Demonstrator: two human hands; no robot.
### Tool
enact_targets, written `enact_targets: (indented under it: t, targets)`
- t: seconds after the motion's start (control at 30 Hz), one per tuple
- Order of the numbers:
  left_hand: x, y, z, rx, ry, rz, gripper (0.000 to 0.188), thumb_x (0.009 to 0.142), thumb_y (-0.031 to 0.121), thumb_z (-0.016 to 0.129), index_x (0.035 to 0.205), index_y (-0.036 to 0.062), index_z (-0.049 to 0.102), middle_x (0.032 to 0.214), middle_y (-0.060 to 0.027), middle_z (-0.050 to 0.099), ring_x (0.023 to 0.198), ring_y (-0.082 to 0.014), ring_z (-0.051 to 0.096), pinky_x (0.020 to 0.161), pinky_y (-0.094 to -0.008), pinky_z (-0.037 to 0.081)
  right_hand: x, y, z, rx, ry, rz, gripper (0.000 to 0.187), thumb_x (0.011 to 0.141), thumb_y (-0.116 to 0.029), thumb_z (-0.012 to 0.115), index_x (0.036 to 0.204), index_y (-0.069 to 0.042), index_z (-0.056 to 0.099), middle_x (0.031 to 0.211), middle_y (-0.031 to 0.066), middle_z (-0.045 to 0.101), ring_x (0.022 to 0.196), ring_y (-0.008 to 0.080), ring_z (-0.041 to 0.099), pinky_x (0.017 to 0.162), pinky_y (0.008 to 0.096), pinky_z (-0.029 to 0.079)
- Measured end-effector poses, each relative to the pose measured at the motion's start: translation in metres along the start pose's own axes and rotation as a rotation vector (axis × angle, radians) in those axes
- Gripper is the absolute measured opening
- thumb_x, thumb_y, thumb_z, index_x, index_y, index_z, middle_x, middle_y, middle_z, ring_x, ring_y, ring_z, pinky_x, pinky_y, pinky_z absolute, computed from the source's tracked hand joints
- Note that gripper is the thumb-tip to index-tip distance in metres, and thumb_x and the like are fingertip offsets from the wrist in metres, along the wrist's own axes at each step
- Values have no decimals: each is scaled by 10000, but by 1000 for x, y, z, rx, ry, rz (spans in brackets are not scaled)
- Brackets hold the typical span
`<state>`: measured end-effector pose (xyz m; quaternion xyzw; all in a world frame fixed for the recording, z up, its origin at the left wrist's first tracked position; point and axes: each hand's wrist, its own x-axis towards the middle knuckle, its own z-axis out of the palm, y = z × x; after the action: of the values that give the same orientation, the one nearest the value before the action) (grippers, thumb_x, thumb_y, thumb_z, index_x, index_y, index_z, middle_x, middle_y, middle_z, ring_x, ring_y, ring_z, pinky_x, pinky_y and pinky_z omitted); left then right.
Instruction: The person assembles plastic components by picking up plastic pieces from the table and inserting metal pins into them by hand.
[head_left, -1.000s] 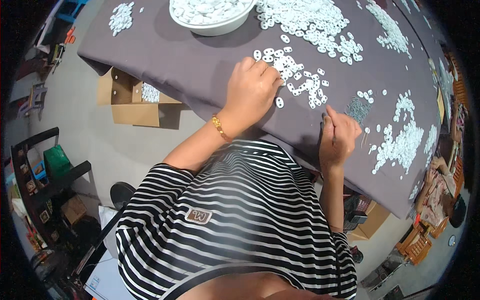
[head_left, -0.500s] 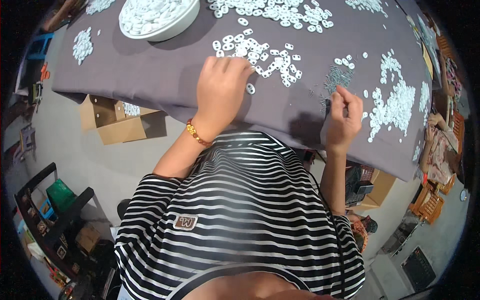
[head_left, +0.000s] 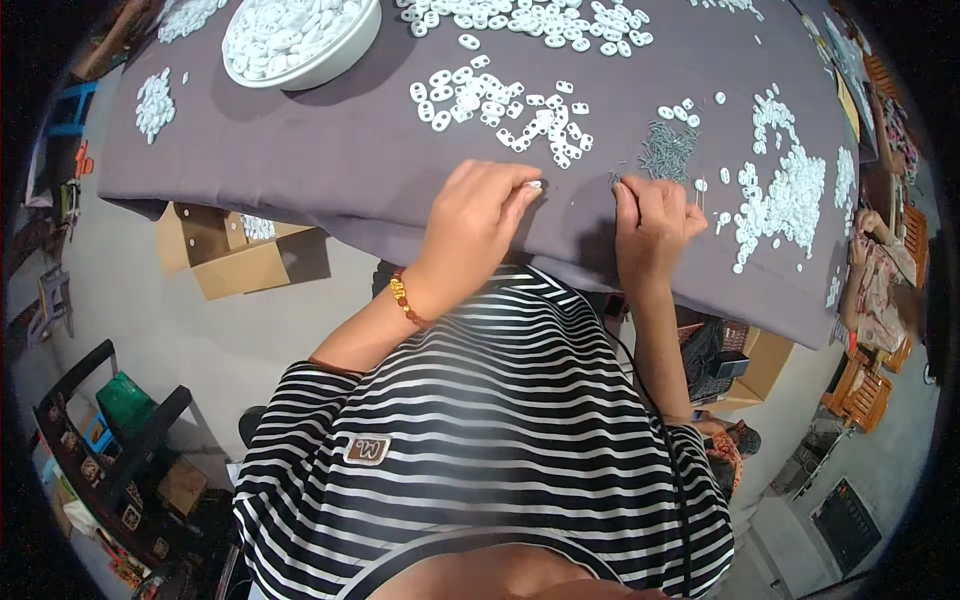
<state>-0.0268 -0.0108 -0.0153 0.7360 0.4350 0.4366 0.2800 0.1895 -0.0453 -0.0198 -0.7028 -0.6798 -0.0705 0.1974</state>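
Note:
Near the table's front edge, my left hand (head_left: pixel 482 208) pinches a small white plastic piece (head_left: pixel 535 184) between thumb and fingertips. My right hand (head_left: pixel 652 222) is closed, thumb against fingers, just in front of a heap of thin grey pins (head_left: pixel 668 150). Whatever lies between its fingertips is too small to make out. Beyond the left hand are scattered white oval two-holed pieces (head_left: pixel 441 120) and white pieces with notched ends (head_left: pixel 557 128). Several small white caps (head_left: pixel 680 113) lie behind the pins.
A white bowl (head_left: pixel 318 75) full of white pieces stands at the far left. More white pieces (head_left: pixel 790 205) are heaped at the right and along the back. An open cardboard box (head_left: pixel 245 270) is on the floor at left. Another person's arm (head_left: pixel 872 225) shows at far right.
My left hand has come away from the white pieces, toward the right and nearer me, with one piece in its fingers. My right hand has shifted left, beside the pins.

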Motion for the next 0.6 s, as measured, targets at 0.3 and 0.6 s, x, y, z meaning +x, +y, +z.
enact_targets:
  t: [0.3,0.6]
  targets:
    - [-4,3,0,-51,-54,-137,117,842,79,709,948,36,681,837,-79,667,710,-218,598,656,-323,482,-2,-4,5,-91,30,-36,159,812,-268,734,922,-158,704,852,-22,609,867,149,579,840,393,310]
    - [-2,6,-4,-106,-59,-186,133,883,89,677,1004,35,689,887,-62,670,735,-147,602,674,-281,484,1,-5,3,-74,-12,-27,126,807,-247,737,862,-154,671,854,-20,608,855,156,571,833,391,311]
